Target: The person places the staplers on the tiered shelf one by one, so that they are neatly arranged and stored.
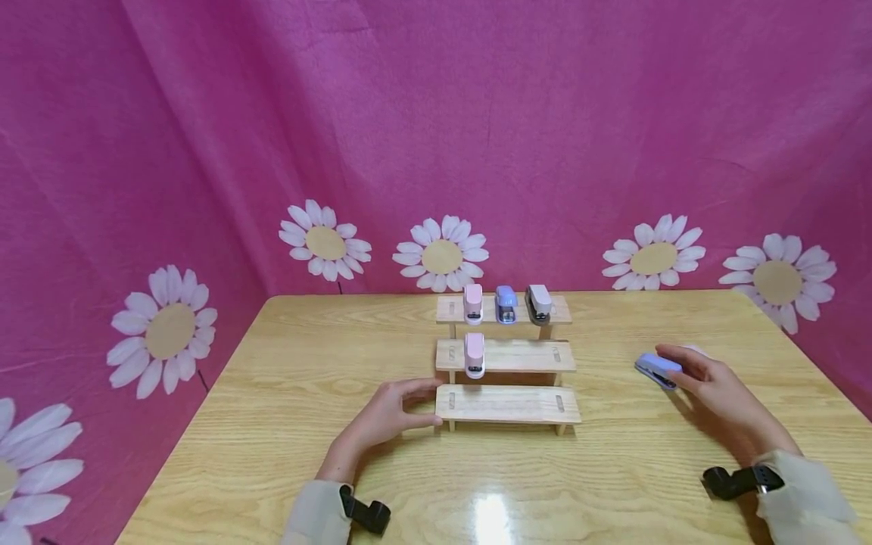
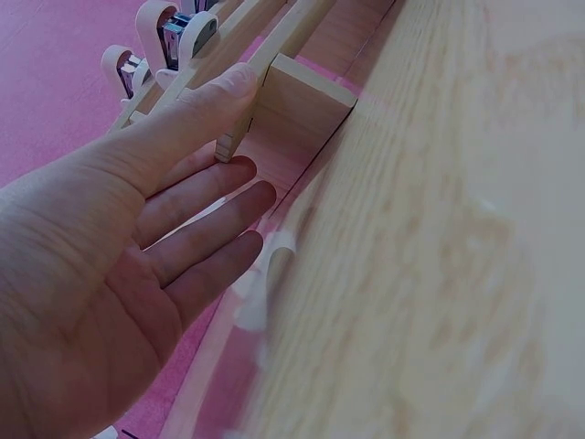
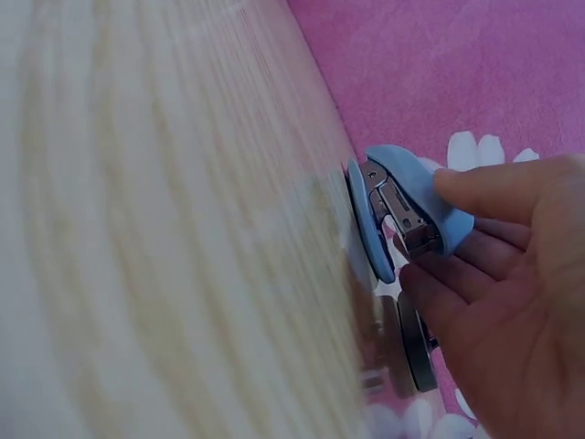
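On the right of the table, my right hand [image 1: 715, 386] holds a light blue stapler [image 1: 658, 369] between thumb and fingers. The right wrist view shows this blue stapler [image 3: 402, 206] with its metal inside facing the camera. My left hand [image 1: 384, 415] grips the left end of the lowest step of a wooden three-step stand [image 1: 507, 403], thumb and fingers spanning the board. A pink stapler [image 1: 474, 356] sits on the middle step. Along the top step stand another pink stapler [image 1: 473, 304], a blue-violet stapler [image 1: 506, 304] and a white-and-dark stapler [image 1: 539, 304].
Behind the right hand lies one more stapler, mostly hidden, its dark base [image 3: 417, 343] showing in the right wrist view. The wooden table [image 1: 306, 348] ends at a magenta curtain [image 1: 531, 151] with white daisies. A black wrist camera [image 1: 736, 481] is strapped to each wrist.
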The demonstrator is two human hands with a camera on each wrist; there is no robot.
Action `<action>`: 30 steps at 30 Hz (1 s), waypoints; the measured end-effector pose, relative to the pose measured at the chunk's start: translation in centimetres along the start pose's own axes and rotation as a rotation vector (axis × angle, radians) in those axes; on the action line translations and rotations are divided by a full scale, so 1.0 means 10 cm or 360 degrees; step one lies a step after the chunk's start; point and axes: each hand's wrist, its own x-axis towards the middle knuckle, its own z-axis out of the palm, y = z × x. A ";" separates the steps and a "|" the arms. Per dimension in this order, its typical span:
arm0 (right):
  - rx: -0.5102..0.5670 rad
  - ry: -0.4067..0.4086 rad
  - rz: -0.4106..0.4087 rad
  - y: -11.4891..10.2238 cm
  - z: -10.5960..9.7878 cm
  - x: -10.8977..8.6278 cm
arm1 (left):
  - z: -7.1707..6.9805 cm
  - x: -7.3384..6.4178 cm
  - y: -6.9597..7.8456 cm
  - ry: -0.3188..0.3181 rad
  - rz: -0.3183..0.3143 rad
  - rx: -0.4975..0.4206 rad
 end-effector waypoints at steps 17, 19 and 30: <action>-0.0260 -0.0094 0.0104 -0.15 0.05 -0.06 | -0.01 0.00 0.01 -0.0003 -0.0004 0.0002; -0.0278 -0.0086 0.0081 -0.18 0.08 -0.07 | -0.01 0.00 0.01 0.0000 -0.0006 0.0004; -0.0291 -0.0078 0.0037 -0.16 0.08 -0.04 | 0.00 0.00 0.02 0.0005 -0.0003 0.0027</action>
